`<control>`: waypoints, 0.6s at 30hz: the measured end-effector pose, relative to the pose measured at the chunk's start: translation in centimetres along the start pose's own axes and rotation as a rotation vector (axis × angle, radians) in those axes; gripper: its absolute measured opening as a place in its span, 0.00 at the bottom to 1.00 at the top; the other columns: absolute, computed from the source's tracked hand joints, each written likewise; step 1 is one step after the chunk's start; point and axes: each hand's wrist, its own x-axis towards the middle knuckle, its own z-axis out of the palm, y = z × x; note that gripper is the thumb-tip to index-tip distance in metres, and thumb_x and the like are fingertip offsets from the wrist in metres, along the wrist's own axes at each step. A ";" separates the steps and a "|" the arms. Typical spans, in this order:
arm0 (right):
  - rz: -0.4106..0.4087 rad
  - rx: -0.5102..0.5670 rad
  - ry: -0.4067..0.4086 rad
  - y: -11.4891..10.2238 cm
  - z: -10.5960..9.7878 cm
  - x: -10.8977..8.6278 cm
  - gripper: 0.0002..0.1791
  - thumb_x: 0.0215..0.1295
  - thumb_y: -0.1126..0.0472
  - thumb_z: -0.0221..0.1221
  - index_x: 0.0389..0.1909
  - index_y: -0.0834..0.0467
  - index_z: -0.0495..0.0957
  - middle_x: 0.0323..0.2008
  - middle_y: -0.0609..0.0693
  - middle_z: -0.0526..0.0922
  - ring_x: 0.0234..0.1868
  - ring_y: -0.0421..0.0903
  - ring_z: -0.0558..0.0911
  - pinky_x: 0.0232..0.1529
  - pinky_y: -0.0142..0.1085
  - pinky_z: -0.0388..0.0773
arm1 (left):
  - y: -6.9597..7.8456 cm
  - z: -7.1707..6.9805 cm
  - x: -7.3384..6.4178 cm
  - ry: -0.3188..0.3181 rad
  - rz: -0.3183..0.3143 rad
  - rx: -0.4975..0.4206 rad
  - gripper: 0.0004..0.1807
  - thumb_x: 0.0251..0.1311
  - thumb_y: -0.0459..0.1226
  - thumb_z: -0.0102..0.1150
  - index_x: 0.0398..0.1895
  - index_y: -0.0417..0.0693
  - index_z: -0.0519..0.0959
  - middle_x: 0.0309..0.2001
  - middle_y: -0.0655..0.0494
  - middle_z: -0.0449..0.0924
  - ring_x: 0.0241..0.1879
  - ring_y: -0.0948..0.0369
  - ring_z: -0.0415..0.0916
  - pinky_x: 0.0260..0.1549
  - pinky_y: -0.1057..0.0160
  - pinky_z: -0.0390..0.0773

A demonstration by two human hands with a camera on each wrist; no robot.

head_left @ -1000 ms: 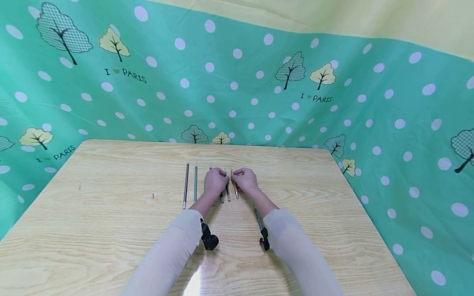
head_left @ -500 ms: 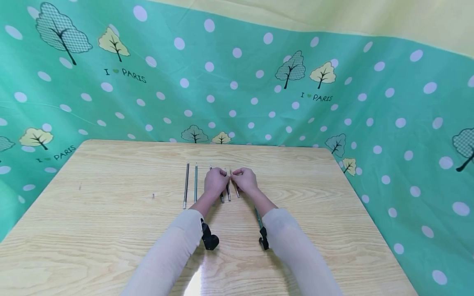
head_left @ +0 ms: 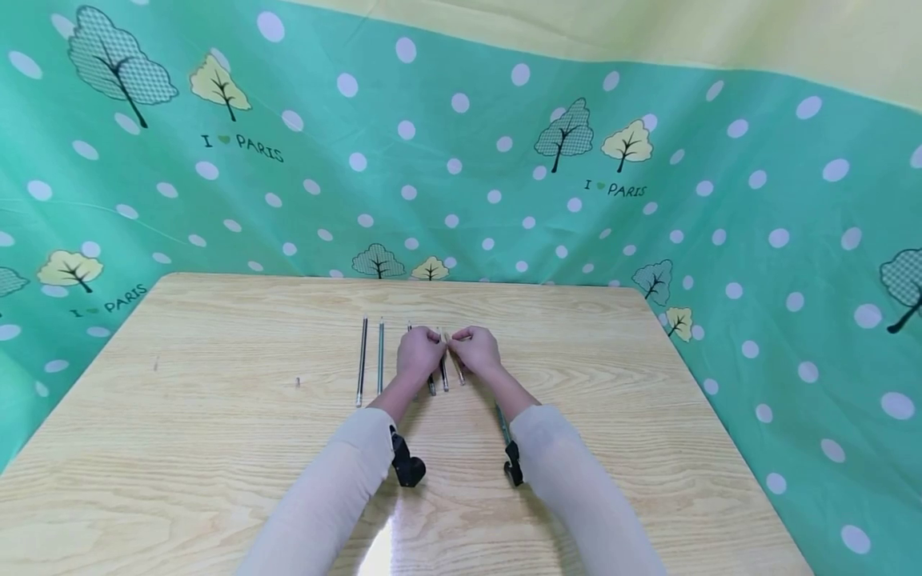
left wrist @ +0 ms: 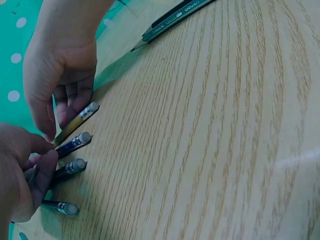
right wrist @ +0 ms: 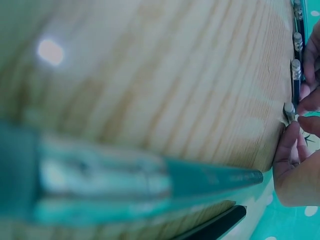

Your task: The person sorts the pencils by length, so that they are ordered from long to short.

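Note:
In the head view, my left hand (head_left: 421, 352) and right hand (head_left: 477, 350) meet over a row of pencils on the wooden table. The right thumb and fingers pinch a yellow pencil (left wrist: 76, 122), whose white eraser end points toward me. Beside it lies a dark blue pencil (left wrist: 73, 145); my left thumb and fingertip pinch it, though their exact contact is partly hidden. Under the left hand a black pencil (left wrist: 69, 169) and another dark pencil (left wrist: 61, 206) stick out, eraser ends showing.
A black pencil (head_left: 362, 362) and a green pencil (head_left: 380, 356) lie parallel left of the hands. Another green pencil (head_left: 503, 424) lies beneath the right forearm, near the wrist camera. A tiny scrap (head_left: 298, 382) sits farther left. A green dotted curtain (head_left: 490, 160) hangs behind the table.
The yellow pencil's far end has shifted slightly left, toward the dark blue pencil, along with my right fingertips. My left hand stays almost still.

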 end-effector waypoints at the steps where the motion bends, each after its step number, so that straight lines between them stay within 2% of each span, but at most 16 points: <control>1: 0.000 0.000 -0.003 0.0 0.0 0.0 0.11 0.61 0.58 0.60 0.41 0.60 0.80 0.23 0.50 0.82 0.15 0.38 0.74 0.14 0.26 0.74 | 0.0 0.0 0.0 0.000 -0.001 -0.002 0.10 0.58 0.36 0.58 0.40 0.40 0.80 0.39 0.47 0.83 0.28 0.59 0.79 0.27 0.66 0.78; 12: -0.009 0.031 -0.029 0.1 -0.3 -0.1 0.12 0.61 0.58 0.60 0.41 0.61 0.80 0.25 0.53 0.83 0.19 0.41 0.78 0.17 0.29 0.77 | -0.3 0.1 0.0 -0.029 -0.015 -0.045 0.10 0.59 0.37 0.58 0.40 0.41 0.79 0.34 0.47 0.82 0.18 0.63 0.75 0.19 0.69 0.75; 18: -0.008 0.017 -0.031 -0.1 -0.8 -0.2 0.11 0.61 0.58 0.60 0.40 0.60 0.80 0.24 0.52 0.82 0.19 0.41 0.77 0.18 0.30 0.77 | 0.0 -0.1 -0.3 -0.018 0.001 -0.043 0.09 0.58 0.38 0.59 0.38 0.41 0.79 0.33 0.49 0.81 0.21 0.62 0.75 0.21 0.68 0.75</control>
